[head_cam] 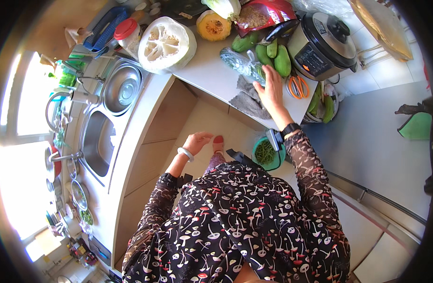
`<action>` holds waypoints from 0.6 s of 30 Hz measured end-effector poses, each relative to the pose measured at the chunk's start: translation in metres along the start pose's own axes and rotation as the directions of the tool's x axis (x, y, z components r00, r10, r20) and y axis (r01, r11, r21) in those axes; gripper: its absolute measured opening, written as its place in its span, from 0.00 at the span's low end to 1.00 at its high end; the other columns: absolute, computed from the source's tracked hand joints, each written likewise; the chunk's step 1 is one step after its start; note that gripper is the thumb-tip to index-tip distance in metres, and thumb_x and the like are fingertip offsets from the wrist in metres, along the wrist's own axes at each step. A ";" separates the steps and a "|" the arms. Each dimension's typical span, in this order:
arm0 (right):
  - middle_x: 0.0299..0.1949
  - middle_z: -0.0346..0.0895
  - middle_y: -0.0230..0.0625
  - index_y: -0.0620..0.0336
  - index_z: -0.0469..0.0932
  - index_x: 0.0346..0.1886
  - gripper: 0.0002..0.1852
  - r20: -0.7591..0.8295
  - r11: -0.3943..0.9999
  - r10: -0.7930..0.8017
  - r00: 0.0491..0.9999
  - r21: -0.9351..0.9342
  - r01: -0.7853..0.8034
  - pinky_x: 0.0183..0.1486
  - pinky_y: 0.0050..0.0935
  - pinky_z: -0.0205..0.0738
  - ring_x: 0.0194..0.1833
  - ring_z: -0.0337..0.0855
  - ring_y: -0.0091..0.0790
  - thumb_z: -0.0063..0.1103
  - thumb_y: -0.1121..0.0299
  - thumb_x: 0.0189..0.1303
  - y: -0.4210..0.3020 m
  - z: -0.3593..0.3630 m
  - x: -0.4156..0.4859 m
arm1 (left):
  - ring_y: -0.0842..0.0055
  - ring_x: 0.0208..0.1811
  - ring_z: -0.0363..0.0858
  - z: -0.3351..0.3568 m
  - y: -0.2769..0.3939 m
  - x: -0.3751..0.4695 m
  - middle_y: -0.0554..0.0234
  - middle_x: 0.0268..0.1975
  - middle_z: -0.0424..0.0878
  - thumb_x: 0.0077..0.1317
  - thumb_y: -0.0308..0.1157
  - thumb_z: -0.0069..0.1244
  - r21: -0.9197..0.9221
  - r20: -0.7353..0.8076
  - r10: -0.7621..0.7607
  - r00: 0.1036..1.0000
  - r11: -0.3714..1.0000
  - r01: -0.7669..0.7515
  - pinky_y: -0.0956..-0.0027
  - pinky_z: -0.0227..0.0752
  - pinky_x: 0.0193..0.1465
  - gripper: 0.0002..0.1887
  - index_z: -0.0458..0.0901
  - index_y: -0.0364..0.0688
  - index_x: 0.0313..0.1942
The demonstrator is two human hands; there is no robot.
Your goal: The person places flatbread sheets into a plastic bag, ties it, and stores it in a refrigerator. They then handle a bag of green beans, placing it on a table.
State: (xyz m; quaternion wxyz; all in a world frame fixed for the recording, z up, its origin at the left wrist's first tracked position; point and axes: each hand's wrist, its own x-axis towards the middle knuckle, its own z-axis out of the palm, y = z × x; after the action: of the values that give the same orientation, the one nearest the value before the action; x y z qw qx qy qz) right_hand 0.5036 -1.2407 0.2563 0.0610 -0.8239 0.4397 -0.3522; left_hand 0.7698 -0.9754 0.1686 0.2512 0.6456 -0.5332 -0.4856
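My right hand is stretched over the counter, thumb and fingers apart, with nothing visible in its grasp. It overlaps the near end of a clear plastic bag of green vegetables; whether it touches the bag I cannot tell. Under and beside the wrist lies a crumpled grey cloth. Several green oblong vegetables sit just beyond the fingers, with a dark eggplant behind them. Orange-handled scissors lie to the right. My left hand, wearing a pale bangle, hangs empty above the floor, fingers loosely extended.
An electric pressure cooker stands at the back right. A large cut winter melon and a halved pumpkin rest farther left. The double sink is at left. A green bin holding green scraps stands on the floor.
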 end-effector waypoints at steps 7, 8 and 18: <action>0.62 0.72 0.39 0.53 0.71 0.70 0.41 0.360 0.850 0.400 0.843 -0.490 -0.194 0.65 0.53 0.71 0.62 0.75 0.50 0.79 0.58 0.53 0.022 0.042 0.018 | 0.72 0.49 0.90 -0.035 -0.019 0.041 0.56 0.48 0.92 0.72 0.29 0.56 0.002 0.074 0.077 0.994 0.997 -0.077 0.68 0.83 0.55 0.13 0.88 0.40 0.55; 0.53 0.75 0.38 0.49 0.76 0.65 0.35 0.298 0.884 0.342 0.891 -0.422 -0.198 0.60 0.51 0.73 0.58 0.76 0.48 0.80 0.62 0.51 0.021 0.043 0.014 | 0.71 0.48 0.91 -0.036 -0.016 0.046 0.56 0.48 0.92 0.72 0.29 0.56 0.016 0.081 0.091 0.993 0.996 -0.092 0.68 0.83 0.54 0.13 0.88 0.40 0.55; 0.54 0.75 0.37 0.53 0.79 0.64 0.37 0.236 0.998 -0.021 0.971 -0.054 0.035 0.60 0.45 0.71 0.57 0.76 0.46 0.74 0.77 0.43 -0.056 -0.092 -0.092 | 0.57 0.56 0.84 -0.054 0.141 0.033 0.57 0.56 0.86 0.62 0.31 0.65 0.282 -0.111 0.757 0.644 0.645 -0.710 0.56 0.77 0.59 0.20 0.86 0.44 0.55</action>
State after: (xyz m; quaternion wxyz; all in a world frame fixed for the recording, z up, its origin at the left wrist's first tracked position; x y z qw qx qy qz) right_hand 0.4499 -1.1172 0.2991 0.0839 -0.8675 0.4276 -0.2401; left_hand 0.7544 -1.0596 0.2969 0.4137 0.4442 -0.7674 -0.2067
